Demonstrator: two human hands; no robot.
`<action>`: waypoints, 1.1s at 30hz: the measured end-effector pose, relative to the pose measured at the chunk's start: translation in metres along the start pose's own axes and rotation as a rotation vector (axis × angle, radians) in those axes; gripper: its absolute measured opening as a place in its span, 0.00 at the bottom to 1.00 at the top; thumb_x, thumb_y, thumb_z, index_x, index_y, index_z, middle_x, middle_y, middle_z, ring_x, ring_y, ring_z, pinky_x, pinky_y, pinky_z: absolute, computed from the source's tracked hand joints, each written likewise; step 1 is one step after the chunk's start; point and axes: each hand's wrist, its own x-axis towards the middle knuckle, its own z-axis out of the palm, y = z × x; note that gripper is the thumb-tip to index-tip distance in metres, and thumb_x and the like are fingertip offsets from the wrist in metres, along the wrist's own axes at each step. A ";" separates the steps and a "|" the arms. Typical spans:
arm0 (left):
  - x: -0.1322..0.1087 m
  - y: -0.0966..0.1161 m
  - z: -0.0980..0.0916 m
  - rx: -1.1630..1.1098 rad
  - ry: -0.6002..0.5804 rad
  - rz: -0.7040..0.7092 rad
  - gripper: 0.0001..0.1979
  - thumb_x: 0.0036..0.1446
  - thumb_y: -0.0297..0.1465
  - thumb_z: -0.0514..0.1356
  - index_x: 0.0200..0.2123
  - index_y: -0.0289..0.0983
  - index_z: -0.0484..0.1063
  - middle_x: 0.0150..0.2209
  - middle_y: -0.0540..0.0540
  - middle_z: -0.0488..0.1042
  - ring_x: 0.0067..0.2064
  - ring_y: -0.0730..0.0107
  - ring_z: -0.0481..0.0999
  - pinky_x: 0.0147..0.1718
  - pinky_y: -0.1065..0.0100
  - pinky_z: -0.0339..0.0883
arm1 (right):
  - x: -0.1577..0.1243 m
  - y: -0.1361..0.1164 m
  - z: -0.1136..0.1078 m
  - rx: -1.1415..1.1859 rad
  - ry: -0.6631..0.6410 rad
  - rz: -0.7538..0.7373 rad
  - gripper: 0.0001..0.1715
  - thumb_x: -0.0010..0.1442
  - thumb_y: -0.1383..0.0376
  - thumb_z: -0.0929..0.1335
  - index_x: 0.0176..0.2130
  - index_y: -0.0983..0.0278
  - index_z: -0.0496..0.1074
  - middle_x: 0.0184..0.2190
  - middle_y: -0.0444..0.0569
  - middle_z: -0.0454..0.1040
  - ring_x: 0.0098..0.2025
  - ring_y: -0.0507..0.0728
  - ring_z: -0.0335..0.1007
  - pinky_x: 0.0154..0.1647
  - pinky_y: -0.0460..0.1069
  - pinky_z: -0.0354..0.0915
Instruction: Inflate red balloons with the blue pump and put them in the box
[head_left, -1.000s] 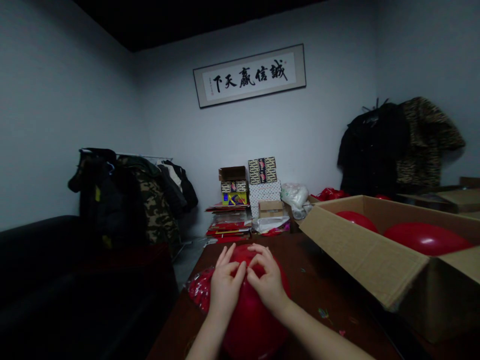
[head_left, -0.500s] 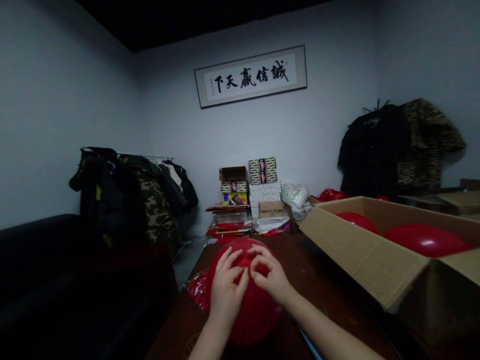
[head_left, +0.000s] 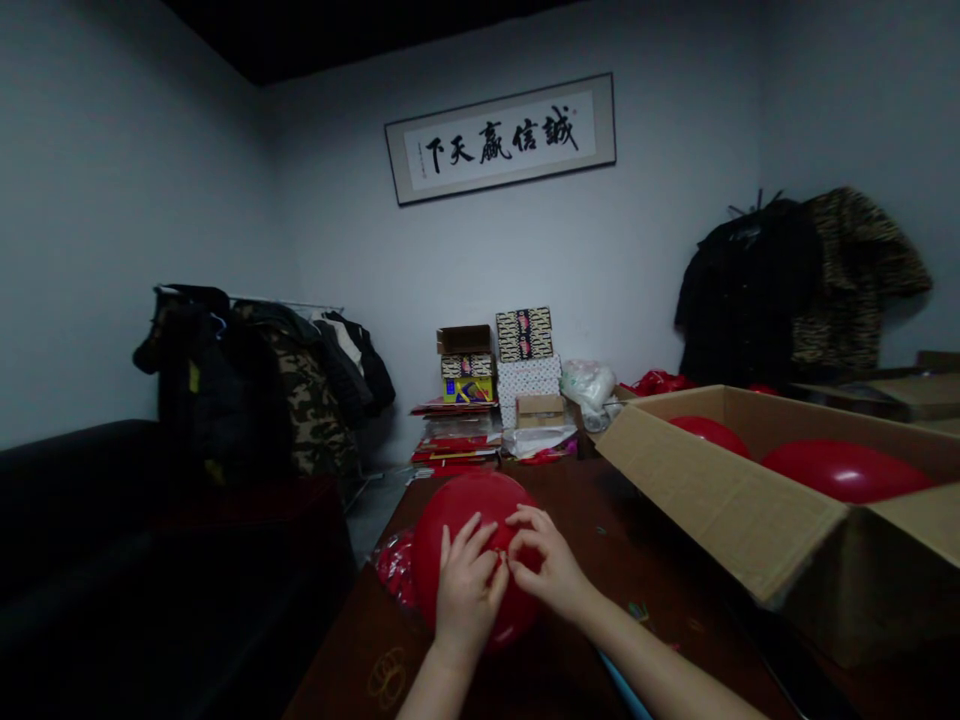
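Note:
A round, inflated red balloon (head_left: 450, 510) is in front of me over the brown table, its neck facing me. My left hand (head_left: 466, 592) is closed, thumb and index finger pinching at the balloon's neck, while its other fingers lie against the red skin. Beside it, my right hand (head_left: 551, 565) pinches at the same spot with thumb and index finger, the fingers curled into a ring. The fingertips of both hands almost meet, and they partly cover the neck. A clear packet of red balloons (head_left: 394, 568) lies to the left of the inflated one.
An open cardboard box (head_left: 720, 490) with inflated red balloons (head_left: 847, 470) stands at right. Rubber bands (head_left: 387, 678), small green bits (head_left: 637, 610) and a blue strip (head_left: 624, 685) lie on the table (head_left: 600, 560). Stacked boxes (head_left: 525, 335) stand behind; a dark sofa (head_left: 90, 480) is left.
My hands have shifted slightly lower and to the right on the balloon, still pinching at its neck. The camera view has tilted slightly, uncovering the rubber bands.

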 end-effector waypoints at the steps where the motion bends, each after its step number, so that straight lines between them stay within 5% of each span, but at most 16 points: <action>1: 0.000 0.000 0.000 -0.009 0.000 -0.005 0.09 0.54 0.26 0.54 0.29 0.40 0.74 0.47 0.42 0.74 0.55 0.54 0.66 0.54 0.35 0.47 | -0.001 0.001 0.000 -0.003 -0.001 -0.002 0.06 0.46 0.69 0.67 0.28 0.58 0.71 0.44 0.47 0.68 0.56 0.59 0.56 0.58 0.59 0.50; 5: -0.002 -0.003 0.002 -0.054 0.003 -0.044 0.09 0.55 0.26 0.53 0.29 0.40 0.74 0.47 0.43 0.74 0.54 0.56 0.66 0.54 0.37 0.49 | -0.004 0.007 0.002 0.031 -0.031 0.013 0.09 0.48 0.65 0.69 0.33 0.56 0.74 0.48 0.48 0.68 0.58 0.60 0.55 0.57 0.60 0.51; 12: -0.002 -0.001 -0.003 -0.146 0.009 -0.054 0.09 0.54 0.27 0.54 0.27 0.40 0.73 0.46 0.43 0.74 0.54 0.57 0.66 0.55 0.41 0.52 | -0.003 0.013 0.006 0.190 -0.028 0.125 0.04 0.49 0.58 0.71 0.27 0.56 0.76 0.48 0.47 0.70 0.59 0.61 0.54 0.58 0.61 0.51; 23: 0.000 0.008 -0.006 -0.219 0.081 -0.121 0.10 0.55 0.28 0.54 0.25 0.40 0.73 0.48 0.42 0.72 0.53 0.57 0.66 0.55 0.45 0.56 | -0.005 -0.008 0.014 0.231 0.174 0.188 0.03 0.46 0.67 0.68 0.23 0.60 0.70 0.47 0.50 0.67 0.55 0.61 0.58 0.57 0.59 0.50; 30: 0.004 0.007 -0.018 -0.370 0.156 -0.317 0.10 0.54 0.33 0.56 0.26 0.39 0.76 0.46 0.42 0.74 0.48 0.60 0.72 0.50 0.55 0.64 | 0.005 -0.011 -0.004 0.427 0.016 0.213 0.05 0.50 0.63 0.65 0.25 0.61 0.68 0.52 0.50 0.65 0.54 0.60 0.61 0.53 0.57 0.56; 33: 0.006 0.003 -0.022 -0.443 0.134 -0.401 0.12 0.54 0.36 0.57 0.24 0.38 0.76 0.45 0.41 0.75 0.46 0.60 0.73 0.49 0.57 0.64 | 0.006 -0.017 -0.010 0.379 -0.114 0.145 0.02 0.47 0.65 0.66 0.24 0.60 0.68 0.50 0.48 0.66 0.56 0.60 0.58 0.56 0.59 0.51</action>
